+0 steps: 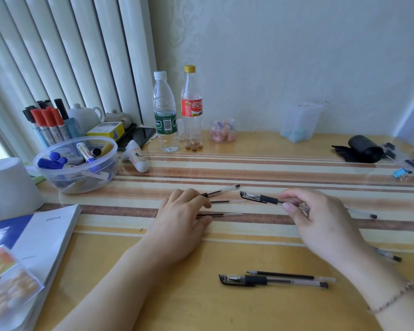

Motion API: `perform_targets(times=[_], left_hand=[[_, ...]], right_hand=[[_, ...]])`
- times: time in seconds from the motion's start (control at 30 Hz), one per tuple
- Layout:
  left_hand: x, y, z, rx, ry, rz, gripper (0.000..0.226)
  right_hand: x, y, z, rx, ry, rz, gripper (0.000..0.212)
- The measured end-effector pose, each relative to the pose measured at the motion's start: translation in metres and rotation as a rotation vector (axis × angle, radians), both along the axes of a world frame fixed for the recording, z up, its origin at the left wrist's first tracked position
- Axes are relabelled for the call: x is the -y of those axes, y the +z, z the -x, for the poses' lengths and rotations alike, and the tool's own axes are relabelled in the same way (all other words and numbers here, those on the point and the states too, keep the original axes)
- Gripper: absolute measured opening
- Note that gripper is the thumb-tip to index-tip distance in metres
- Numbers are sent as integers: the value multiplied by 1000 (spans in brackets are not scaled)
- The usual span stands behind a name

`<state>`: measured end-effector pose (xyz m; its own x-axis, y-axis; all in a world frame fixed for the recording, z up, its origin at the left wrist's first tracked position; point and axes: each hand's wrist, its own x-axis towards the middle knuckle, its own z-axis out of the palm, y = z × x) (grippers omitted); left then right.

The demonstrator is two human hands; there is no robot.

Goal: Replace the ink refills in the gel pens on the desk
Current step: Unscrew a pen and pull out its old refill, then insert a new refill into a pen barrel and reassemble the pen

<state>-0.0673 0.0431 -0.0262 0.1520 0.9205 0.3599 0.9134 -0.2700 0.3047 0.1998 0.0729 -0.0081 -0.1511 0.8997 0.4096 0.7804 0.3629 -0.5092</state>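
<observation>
My right hand (320,220) pinches a capped black gel pen (261,197) by its clear barrel, holding it just above the desk with the cap pointing left. My left hand (182,218) lies flat on the striped desk, its fingers touching two loose refills (227,201) (225,214) and the tip of a thin pen (222,190). Nearer to me lie another capped gel pen (273,281) and a loose refill (292,275) side by side. Partly hidden behind my right arm are two more pens (390,256) (366,215).
A clear bowl of markers (77,163), a marker holder (48,123), a white tub (7,187) and a book (29,247) stand at the left. Two bottles (165,111) (191,108), a small jar (222,131) and a clear box (299,123) line the back wall. A black roll (363,149) and clips (406,168) sit at the right.
</observation>
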Motion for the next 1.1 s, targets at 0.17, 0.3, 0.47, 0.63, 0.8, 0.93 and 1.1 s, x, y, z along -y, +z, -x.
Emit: perform_targets(times=[0.17,0.3,0.47,0.63,0.8,0.93,1.1], left_hand=[[2,5,1,-2,-44,52,16],[8,13,6,2,-172,95,12],[10,18,6,-14,-195,104,23],[10,14,1,-53,-192,71,48],[8,10,-1,-54,-216,95,20],[7,11,2,-6,-199,117,20],[8,11,0,27,-187,118,21]], right_hand=[[-2,-3,3,1,27,8,18],[-1,-3,6,-33,98,66,22],[5,-5,28,70,237,98,20],[11,-12,54,101,363,97,18],[8,-1,45,176,322,29,24],[-4,29,-12,104,8,-2,15],[-13,37,-71,389,-202,399,12]])
